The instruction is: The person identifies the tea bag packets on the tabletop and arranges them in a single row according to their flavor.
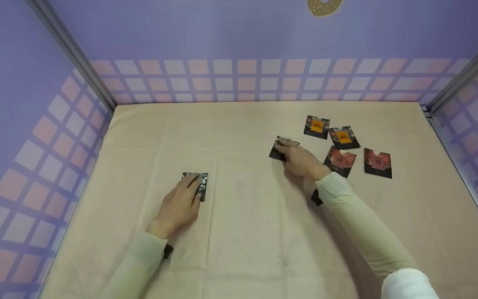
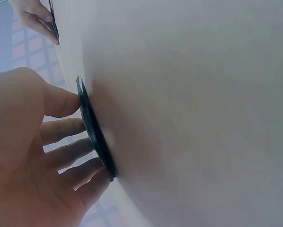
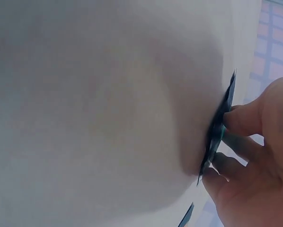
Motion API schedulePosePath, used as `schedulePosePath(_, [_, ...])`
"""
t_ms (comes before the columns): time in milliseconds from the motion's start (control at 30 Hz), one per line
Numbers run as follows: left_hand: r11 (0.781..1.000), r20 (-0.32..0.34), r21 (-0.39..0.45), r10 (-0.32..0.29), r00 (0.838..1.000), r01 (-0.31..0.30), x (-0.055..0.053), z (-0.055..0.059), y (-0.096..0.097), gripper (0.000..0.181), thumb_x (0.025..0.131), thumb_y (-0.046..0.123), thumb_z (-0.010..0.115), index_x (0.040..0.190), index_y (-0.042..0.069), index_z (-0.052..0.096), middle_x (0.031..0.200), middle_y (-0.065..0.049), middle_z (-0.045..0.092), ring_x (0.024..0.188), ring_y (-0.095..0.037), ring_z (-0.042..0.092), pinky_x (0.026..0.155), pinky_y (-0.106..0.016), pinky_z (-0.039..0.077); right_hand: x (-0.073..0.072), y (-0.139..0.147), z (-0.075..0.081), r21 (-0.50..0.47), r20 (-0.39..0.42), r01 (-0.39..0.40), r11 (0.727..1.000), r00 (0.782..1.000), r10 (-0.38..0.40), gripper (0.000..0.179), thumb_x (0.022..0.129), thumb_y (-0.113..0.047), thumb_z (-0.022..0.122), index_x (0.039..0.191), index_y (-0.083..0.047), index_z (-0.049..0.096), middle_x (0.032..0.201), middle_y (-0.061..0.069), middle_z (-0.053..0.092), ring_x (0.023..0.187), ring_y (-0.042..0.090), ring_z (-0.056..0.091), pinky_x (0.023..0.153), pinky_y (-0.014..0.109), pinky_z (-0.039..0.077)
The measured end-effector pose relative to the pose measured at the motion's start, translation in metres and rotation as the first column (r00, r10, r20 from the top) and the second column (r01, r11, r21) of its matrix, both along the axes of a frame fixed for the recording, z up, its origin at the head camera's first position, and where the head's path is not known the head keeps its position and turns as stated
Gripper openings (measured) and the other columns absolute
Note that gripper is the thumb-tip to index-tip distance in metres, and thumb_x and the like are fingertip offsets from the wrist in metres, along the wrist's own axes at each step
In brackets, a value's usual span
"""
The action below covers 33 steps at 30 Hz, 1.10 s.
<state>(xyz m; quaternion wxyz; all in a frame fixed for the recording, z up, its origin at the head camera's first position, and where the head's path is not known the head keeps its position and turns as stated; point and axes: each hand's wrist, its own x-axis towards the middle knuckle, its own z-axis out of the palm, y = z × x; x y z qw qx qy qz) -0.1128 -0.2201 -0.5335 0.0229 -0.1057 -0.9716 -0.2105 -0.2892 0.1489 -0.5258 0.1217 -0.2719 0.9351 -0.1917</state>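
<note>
Purple walls [image 1: 218, 29] patterned with pink and white squares stand behind and to either side of the right-hand packet [image 1: 277, 153], and a cream cloth [image 1: 243, 232] spreads under it. Pale sleeves [image 1: 363, 228] come in from the near side of that packet. On it rests the right hand [image 1: 299, 157], fingers extended, touching its upper face. Leftward and nearer, the left hand [image 1: 179, 203] lies likewise, loosely straight fingers and thumb pressing the left-hand packet [image 1: 203, 187]. Right of the landmark packet lie two orange-labelled packets [image 1: 317, 127], slightly farther, and two red packets [image 1: 378, 163], slightly nearer.
</note>
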Motion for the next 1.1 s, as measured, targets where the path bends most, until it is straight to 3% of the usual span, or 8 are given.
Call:
schedulePosePath(233, [0.999, -0.018, -0.039, -0.001, 1.0, 0.0, -0.002, 0.0, 0.001, 0.046, 0.108, 0.014, 0.058, 0.15, -0.006, 0.057, 0.16, -0.026, 0.05, 0.15, -0.048, 0.046, 0.123, -0.059, 0.041, 0.015, -0.007, 0.002, -0.026, 0.021, -0.044, 0.999, 0.999, 0.044, 0.051, 0.111, -0.006, 0.049, 0.162, -0.006, 0.046, 0.174, 0.019, 0.031, 0.161, 0.045, 0.027, 0.131, 0.057, 0.027])
schedulePosePath(567, [0.997, -0.002, -0.074, -0.021, 1.0, 0.021, -0.005, 0.0, 0.003, 0.047, 0.11, 0.016, 0.053, 0.152, -0.006, 0.054, 0.163, -0.025, 0.047, 0.153, -0.046, 0.043, 0.125, -0.058, 0.039, 0.041, -0.027, 0.003, 0.025, 0.012, -0.117, 0.993, 0.993, 0.117, 0.05, 0.112, -0.01, 0.051, 0.162, -0.009, 0.047, 0.174, 0.016, 0.033, 0.161, 0.043, 0.028, 0.127, 0.058, 0.033])
schedulePosePath(1100, [0.996, -0.009, -0.085, -0.029, 1.0, 0.028, -0.004, -0.003, 0.006, 0.046, 0.111, 0.013, 0.052, 0.152, -0.008, 0.053, 0.163, -0.027, 0.046, 0.152, -0.049, 0.042, 0.122, -0.06, 0.042, 0.075, -0.068, 0.005, 0.101, -0.018, -0.279, 0.955, 0.959, 0.282, 0.052, 0.112, -0.012, 0.054, 0.163, -0.011, 0.045, 0.175, 0.012, 0.03, 0.161, 0.04, 0.03, 0.123, 0.053, 0.042])
